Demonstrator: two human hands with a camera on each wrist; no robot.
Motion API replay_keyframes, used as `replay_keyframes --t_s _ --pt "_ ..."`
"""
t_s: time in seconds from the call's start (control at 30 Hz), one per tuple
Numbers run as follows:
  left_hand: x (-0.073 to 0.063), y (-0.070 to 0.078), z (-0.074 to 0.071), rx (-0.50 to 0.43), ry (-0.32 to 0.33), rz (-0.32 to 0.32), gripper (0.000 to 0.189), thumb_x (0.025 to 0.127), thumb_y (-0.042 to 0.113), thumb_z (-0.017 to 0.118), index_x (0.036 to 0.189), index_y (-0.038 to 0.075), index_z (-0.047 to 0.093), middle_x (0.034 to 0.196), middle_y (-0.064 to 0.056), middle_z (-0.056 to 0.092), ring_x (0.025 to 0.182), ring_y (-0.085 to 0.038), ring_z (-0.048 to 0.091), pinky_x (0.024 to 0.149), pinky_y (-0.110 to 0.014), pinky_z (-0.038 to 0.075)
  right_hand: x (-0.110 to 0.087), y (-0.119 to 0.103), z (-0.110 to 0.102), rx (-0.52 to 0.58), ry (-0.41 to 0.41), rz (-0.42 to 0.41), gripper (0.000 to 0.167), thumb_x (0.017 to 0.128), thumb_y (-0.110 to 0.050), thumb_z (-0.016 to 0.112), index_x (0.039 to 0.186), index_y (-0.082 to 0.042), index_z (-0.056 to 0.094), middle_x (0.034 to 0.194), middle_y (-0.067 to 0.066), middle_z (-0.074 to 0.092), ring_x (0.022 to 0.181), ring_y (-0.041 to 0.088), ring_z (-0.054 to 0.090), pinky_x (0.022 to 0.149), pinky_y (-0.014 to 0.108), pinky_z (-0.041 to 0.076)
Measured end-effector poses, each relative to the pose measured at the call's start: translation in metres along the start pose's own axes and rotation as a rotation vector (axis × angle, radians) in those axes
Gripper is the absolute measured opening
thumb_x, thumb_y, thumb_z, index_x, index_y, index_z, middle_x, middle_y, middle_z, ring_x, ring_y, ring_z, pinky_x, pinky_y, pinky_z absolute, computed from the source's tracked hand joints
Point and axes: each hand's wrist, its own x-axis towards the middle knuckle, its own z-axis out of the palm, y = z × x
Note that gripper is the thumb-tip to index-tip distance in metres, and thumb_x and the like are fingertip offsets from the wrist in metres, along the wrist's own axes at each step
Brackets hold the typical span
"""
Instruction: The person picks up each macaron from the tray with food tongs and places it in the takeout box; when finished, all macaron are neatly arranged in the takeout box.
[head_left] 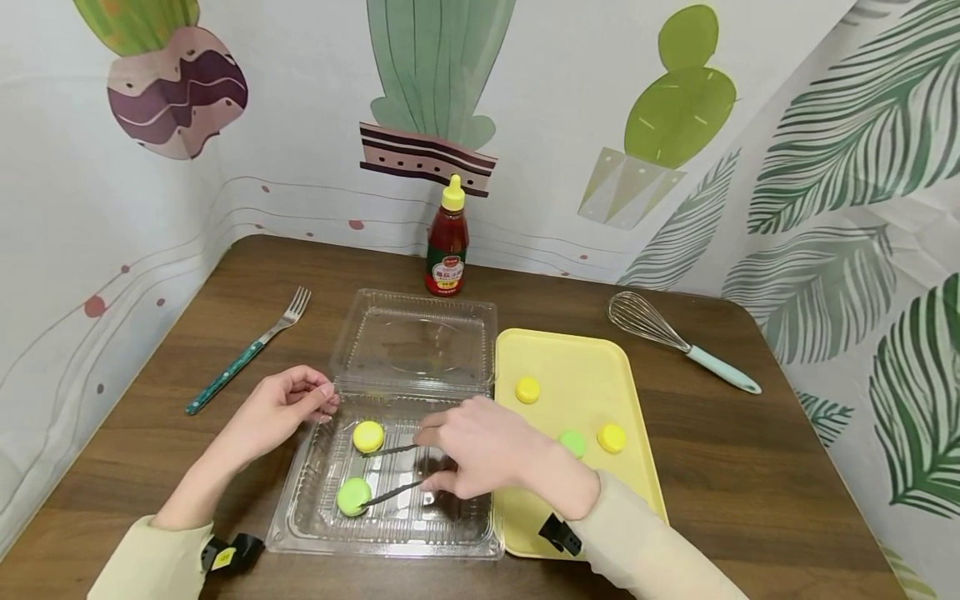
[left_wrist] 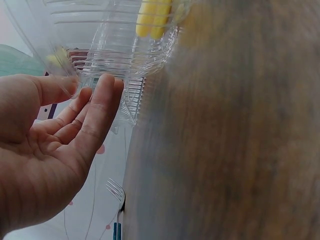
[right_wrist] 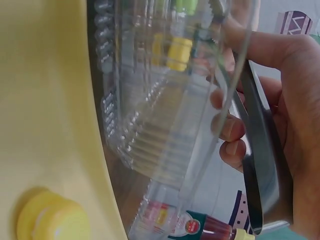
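Observation:
My right hand (head_left: 480, 450) grips metal tongs (right_wrist: 257, 145) over the clear plastic container (head_left: 420, 542). The two arms of the tongs stand apart. One tip is at the edge of a green macaron (head_left: 354, 497), the other close by a yellow macaron (head_left: 368, 437); both macarons lie in the container's base. With thumb and fingers, my left hand (left_wrist: 60, 130) pinches the container's left edge near the hinge. Behind the base, the clear lid (head_left: 416, 342) lies folded back.
Right of the container, a yellow tray (head_left: 585, 358) bears two yellow macarons (head_left: 528, 389) and a green macaron (head_left: 572, 442). A fork (head_left: 247, 354) lies at the left, a whisk (head_left: 682, 342) at the right. The ketchup bottle (head_left: 447, 250) stands upright behind the lid.

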Motion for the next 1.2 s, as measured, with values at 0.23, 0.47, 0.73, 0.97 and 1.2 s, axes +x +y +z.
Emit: replay_keyframes --t_s 0.23,0.47,0.73,0.97,1.2 --pt "0.000 0.000 0.000 0.002 0.000 0.000 0.017 0.102 0.005 0.056 0.107 -0.010 0.059 0.097 -0.019 0.070 0.083 -0.023 0.071 0.071 -0.027 0.061 -0.008 0.005 -0.008 0.027 -0.003 0.032 0.046 0.090 -0.049 0.069 0.119 -0.014 0.071 0.114 -0.003 0.071 0.078 0.004 0.067 0.061 0.016 0.051" --pt "0.000 0.001 0.000 0.013 -0.003 -0.004 0.017 0.102 0.006 0.056 0.108 -0.010 0.059 0.097 -0.018 0.070 0.083 -0.021 0.071 0.071 -0.027 0.061 -0.019 0.012 -0.016 0.060 0.010 0.087 0.052 0.090 -0.050 0.069 0.125 -0.012 0.069 0.115 -0.001 0.070 0.079 0.006 0.067 0.064 0.020 0.054" --pt "0.000 0.002 0.000 0.022 -0.001 -0.007 0.017 0.102 0.006 0.057 0.108 -0.009 0.059 0.096 -0.017 0.071 0.083 -0.021 0.071 0.071 -0.026 0.061 -0.033 0.023 -0.026 0.079 0.061 0.163 0.051 0.090 -0.051 0.070 0.123 -0.012 0.071 0.117 -0.002 0.070 0.085 0.014 0.070 0.080 0.040 0.058" --pt "0.000 0.000 0.000 0.018 -0.001 0.003 0.017 0.102 0.006 0.056 0.108 -0.009 0.059 0.096 -0.018 0.071 0.083 -0.020 0.072 0.071 -0.027 0.061 -0.042 0.034 -0.030 0.081 0.086 0.207 0.051 0.088 -0.051 0.071 0.123 -0.013 0.071 0.119 -0.001 0.069 0.093 0.016 0.071 0.086 0.041 0.057" --pt "0.001 -0.001 0.000 0.015 -0.005 0.003 0.017 0.102 0.006 0.056 0.108 -0.009 0.059 0.097 -0.018 0.071 0.083 -0.021 0.071 0.071 -0.026 0.061 -0.053 0.049 -0.034 0.082 0.155 0.231 0.048 0.087 -0.047 0.075 0.119 -0.012 0.072 0.109 -0.006 0.070 0.083 0.012 0.068 0.078 0.033 0.057"
